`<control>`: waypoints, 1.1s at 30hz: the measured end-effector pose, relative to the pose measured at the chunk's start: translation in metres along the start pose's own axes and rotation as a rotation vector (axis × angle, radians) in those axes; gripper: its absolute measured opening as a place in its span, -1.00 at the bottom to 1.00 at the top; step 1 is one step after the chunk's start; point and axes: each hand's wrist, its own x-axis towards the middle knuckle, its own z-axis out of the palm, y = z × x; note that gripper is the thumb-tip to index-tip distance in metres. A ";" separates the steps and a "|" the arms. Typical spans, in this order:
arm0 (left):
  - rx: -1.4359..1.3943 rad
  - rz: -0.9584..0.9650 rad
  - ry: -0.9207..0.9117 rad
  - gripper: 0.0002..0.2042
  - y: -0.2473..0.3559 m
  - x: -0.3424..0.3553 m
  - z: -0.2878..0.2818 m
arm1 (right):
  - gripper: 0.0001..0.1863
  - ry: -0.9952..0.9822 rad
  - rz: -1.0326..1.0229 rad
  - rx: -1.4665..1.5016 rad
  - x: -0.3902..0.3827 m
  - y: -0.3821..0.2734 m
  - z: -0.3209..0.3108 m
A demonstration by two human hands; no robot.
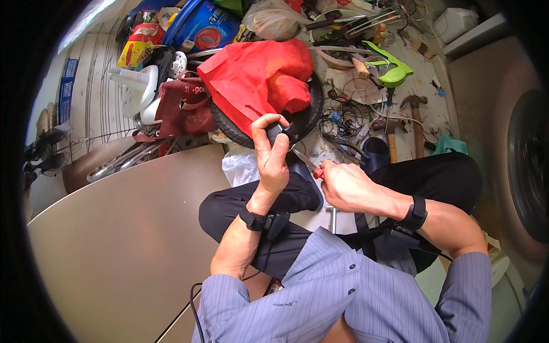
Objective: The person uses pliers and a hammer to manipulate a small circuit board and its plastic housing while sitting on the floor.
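Observation:
My left hand (270, 154) is raised with its fingers closed around a small dark grey object (276, 130). My right hand (349, 184) grips the red handle of a thin metal tool (318, 171), whose shaft points toward that dark object; its tip is too small to make out clearly. Behind my left hand lie a red cloth bag (257, 77) and a black tyre (227, 123). A translucent plastic bag (237, 166) sits beside my left hand, and a metal tool (333, 223) lies below my right hand.
Hammers (418, 123), tangled wires (343, 123), a green tool (394, 71), a maroon bag (182, 111) and a blue bucket (194, 26) crowd the floor. A large metallic panel (120, 228) is at my left; another with a dark round part (523, 166) stands at my right.

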 end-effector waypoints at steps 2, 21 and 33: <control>0.104 0.046 0.008 -0.65 -0.002 0.001 0.001 | -0.80 0.000 0.010 0.013 0.003 -0.005 0.001; -0.270 -0.091 0.258 -0.79 -0.005 0.039 0.029 | -0.82 0.290 -0.023 -0.012 0.029 0.023 0.009; -0.284 -0.046 0.234 -0.58 0.001 0.048 0.029 | -0.79 0.341 -0.078 -0.106 0.039 0.032 0.001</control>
